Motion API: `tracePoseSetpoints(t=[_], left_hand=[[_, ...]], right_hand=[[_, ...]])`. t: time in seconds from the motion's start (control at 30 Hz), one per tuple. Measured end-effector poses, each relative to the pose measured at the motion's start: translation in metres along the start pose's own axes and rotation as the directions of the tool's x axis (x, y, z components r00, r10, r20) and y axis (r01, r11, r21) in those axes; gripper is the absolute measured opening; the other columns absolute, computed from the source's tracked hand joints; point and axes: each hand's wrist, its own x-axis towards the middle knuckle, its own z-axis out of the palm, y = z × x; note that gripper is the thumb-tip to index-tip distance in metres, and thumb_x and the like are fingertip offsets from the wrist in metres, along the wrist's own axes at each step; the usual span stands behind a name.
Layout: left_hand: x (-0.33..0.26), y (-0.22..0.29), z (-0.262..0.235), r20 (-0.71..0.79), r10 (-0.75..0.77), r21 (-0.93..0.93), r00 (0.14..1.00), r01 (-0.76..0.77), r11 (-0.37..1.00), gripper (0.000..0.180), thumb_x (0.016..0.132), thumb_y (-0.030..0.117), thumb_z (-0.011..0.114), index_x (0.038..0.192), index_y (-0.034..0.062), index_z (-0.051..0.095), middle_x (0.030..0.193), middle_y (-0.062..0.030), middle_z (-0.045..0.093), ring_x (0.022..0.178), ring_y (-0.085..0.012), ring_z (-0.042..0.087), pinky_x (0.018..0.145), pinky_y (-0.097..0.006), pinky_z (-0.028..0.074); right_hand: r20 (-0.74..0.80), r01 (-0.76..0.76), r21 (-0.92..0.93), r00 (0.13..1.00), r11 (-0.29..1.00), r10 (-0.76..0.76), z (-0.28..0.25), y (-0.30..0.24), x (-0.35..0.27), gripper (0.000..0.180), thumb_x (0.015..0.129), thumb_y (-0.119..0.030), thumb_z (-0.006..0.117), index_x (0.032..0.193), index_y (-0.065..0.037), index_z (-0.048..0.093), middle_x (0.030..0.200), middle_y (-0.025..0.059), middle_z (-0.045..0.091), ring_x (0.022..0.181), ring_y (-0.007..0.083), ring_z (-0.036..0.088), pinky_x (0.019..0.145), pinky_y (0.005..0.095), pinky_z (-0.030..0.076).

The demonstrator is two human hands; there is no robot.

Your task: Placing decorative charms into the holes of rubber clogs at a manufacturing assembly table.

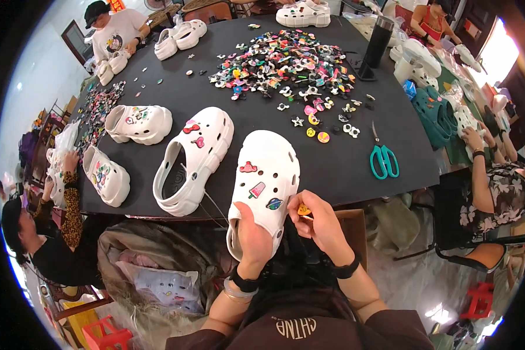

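My left hand grips the heel end of a white clog lying at the near edge of the black table. The clog's top carries three small charms: a pink one, an ice-lolly shape and a round planet-like one. My right hand pinches a small yellow-orange charm right beside the clog's right side. A second white clog with red and pink charms lies just left of it.
A big heap of colourful charms covers the table's middle. Teal-handled scissors lie at the right, a dark tumbler stands behind. More white clogs lie left and far. Other people work around the table; bags sit below.
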Motion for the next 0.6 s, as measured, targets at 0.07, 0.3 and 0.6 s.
tracePoseSetpoints(t=[0.07,0.3,0.6], left_hand=[[-0.001,-0.001,0.000,-0.059,-0.023,0.035,0.998,0.025,0.999,0.064,0.093,0.052,0.025,0.132,0.0015,0.031,0.125,-0.0133,0.047,0.111,-0.0282,0.049,0.092,-0.039,0.040],[-0.001,-0.003,-0.001,0.076,0.074,-0.174,0.994,-0.059,0.983,0.073,0.090,0.059,0.022,0.135,0.0003,0.026,0.128,-0.0138,0.045,0.115,-0.0285,0.045,0.095,-0.038,0.036],[-0.005,-0.008,0.001,-0.147,0.089,0.057,0.985,-0.082,0.995,0.068,0.092,0.054,0.028,0.132,-0.0010,0.030,0.127,-0.0142,0.045,0.113,-0.0272,0.048,0.095,-0.038,0.037]], right_hand=[[-0.026,0.027,-0.151,0.999,0.988,-0.032,0.008,0.002,-0.001,0.032,0.095,-0.029,0.036,0.085,-0.003,0.052,0.068,0.0015,0.048,0.050,0.0050,0.036,0.043,0.0184,0.029],[-0.083,0.056,-0.345,0.992,0.937,-0.090,0.014,0.005,-0.001,0.033,0.095,-0.031,0.037,0.083,-0.005,0.052,0.067,0.0000,0.046,0.052,0.0031,0.033,0.045,0.0169,0.024],[-0.028,-0.010,-0.095,1.000,0.995,0.007,0.008,0.004,-0.004,0.026,0.093,-0.025,0.037,0.088,-0.004,0.051,0.069,0.0014,0.046,0.050,0.0043,0.032,0.044,0.0181,0.025]])
